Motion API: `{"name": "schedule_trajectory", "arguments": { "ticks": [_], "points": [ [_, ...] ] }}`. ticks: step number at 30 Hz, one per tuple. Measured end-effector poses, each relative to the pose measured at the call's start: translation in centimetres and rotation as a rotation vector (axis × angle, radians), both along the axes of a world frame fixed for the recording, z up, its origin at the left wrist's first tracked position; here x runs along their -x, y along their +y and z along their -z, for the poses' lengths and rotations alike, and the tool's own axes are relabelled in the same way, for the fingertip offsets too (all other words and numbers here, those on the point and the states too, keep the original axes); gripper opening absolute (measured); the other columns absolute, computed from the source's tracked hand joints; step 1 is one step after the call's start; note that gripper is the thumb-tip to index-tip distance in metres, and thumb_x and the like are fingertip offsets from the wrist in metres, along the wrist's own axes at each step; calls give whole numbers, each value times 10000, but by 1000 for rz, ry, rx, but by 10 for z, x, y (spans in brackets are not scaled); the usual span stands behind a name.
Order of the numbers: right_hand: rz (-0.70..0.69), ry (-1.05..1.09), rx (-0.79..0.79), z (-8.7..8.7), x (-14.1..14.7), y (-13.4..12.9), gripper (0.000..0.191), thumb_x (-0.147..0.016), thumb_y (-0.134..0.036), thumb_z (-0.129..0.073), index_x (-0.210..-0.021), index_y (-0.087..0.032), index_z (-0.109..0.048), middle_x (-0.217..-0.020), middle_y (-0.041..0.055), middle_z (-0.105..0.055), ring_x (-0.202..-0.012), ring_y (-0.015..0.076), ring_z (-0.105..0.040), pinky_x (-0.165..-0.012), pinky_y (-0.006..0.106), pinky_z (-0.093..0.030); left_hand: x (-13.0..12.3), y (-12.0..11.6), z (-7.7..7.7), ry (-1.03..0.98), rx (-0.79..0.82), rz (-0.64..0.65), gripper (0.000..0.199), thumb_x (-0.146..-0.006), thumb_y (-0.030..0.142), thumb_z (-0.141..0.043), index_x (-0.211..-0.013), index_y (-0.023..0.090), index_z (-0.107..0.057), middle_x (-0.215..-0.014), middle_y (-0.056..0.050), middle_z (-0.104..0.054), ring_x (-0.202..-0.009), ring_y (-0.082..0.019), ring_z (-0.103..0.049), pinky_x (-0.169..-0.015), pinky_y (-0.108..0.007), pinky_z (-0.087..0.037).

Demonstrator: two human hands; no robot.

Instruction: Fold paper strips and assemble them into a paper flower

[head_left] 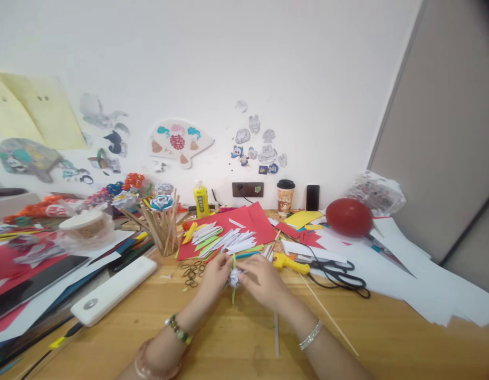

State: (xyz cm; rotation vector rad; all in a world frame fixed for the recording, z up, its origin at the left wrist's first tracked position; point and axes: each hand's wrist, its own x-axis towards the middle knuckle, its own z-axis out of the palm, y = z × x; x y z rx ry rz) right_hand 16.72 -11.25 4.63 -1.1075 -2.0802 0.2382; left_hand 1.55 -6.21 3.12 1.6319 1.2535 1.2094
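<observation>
Low over the front middle of the wooden table, my left hand (216, 274) and my right hand (264, 281) pinch a small white paper flower (233, 278) between them. A green paper strip (233, 297) sticks out below the flower, and green also shows above it at my fingertips. My fingers partly cover the flower. Just beyond my hands lie white and green cut paper strips (230, 240) on a red paper sheet (264, 221). Several rubber bands (192, 274) sit left of my left hand. Right of my right hand lies a yellow glue gun (290, 263).
Black-handled scissors (341, 277) and a thin wooden stick (327, 314) lie to the right, near white sheets (418, 285) and a red balloon (349, 217). At left are a white power bank (113, 289) and a bundle of sticks (161, 232). A cup (285, 199) and bottle (200, 199) stand behind.
</observation>
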Motion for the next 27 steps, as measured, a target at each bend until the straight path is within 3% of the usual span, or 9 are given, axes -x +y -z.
{"name": "schedule_trajectory", "arguments": {
  "ticks": [2,5,9,14,18,24,27],
  "points": [
    [12,31,-38,1,-1,1,418,-770,-376,-608,-1155,-219,-558,-1031,56,-628,-978,206,-474,-848,337,-377,0,0,0,-131,81,-20,307,-604,479,-550,-595,183,-467,-462,78,-408,-417,-92,-376,-421,-205,-301],
    [46,10,-76,3,2,1,654,-637,-433,-720,-1211,-205,-506,-1117,79,-588,-1040,242,-432,-895,383,-353,0,-2,0,-260,208,-29,361,-568,515,-594,-627,185,-458,-440,102,-378,-370,-72,-353,-385,-187,-278],
    [94,-10,-115,7,6,1,505,-657,-348,-726,-1117,-221,-560,-1025,60,-615,-968,238,-447,-864,390,-352,-3,-4,-1,-292,251,17,390,-542,513,-629,-619,178,-445,-443,101,-397,-372,-60,-362,-392,-183,-287],
    [104,12,-122,9,6,2,294,-710,-298,-686,-987,-226,-617,-918,54,-635,-901,230,-465,-816,382,-358,-4,-3,2,-272,187,57,417,-533,539,-634,-577,172,-442,-442,90,-414,-390,-63,-372,-399,-191,-288],
    [59,86,-75,9,3,6,337,-698,-329,-700,-1007,-219,-623,-940,52,-638,-937,225,-467,-825,365,-374,-2,-1,9,-353,232,80,380,-553,488,-662,-612,162,-475,-462,83,-449,-398,-64,-389,-407,-189,-302],
    [-180,141,36,8,-10,13,472,-721,-431,-656,-1138,-227,-571,-1081,55,-608,-1043,204,-446,-897,350,-378,-1,-4,10,-467,389,184,262,-524,333,-706,-594,130,-557,-521,12,-557,-471,-98,-487,-443,-206,-365],
    [-139,200,22,8,-14,16,412,-764,-391,-624,-1137,-224,-568,-1095,63,-597,-1057,198,-453,-914,357,-371,-1,-5,5,-480,416,199,250,-533,337,-699,-600,126,-584,-541,-3,-569,-466,-97,-480,-417,-209,-373]
  ]
}}
